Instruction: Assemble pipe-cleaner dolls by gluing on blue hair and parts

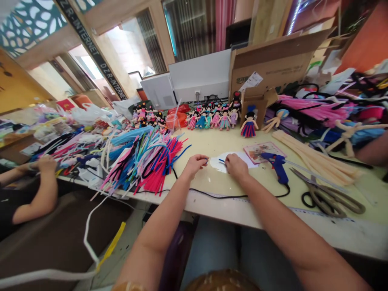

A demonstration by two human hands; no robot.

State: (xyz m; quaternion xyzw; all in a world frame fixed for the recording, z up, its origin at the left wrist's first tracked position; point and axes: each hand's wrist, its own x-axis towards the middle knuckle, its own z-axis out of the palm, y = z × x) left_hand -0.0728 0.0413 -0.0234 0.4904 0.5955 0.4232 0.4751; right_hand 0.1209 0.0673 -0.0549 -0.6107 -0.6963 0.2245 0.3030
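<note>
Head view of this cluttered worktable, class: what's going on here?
The person's right hand holds a short dark-blue strip by the white paper. The left hand's fingertips are pinched together; anything between them is too small to identify. A blue glue gun and large metal scissors lie unheld to the right.

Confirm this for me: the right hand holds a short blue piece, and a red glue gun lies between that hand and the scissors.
Not quite: the glue gun is blue, not red, as the head view shows. The rest stands: the right hand holds a short blue piece, and the glue gun lies between that hand and the scissors.
</note>
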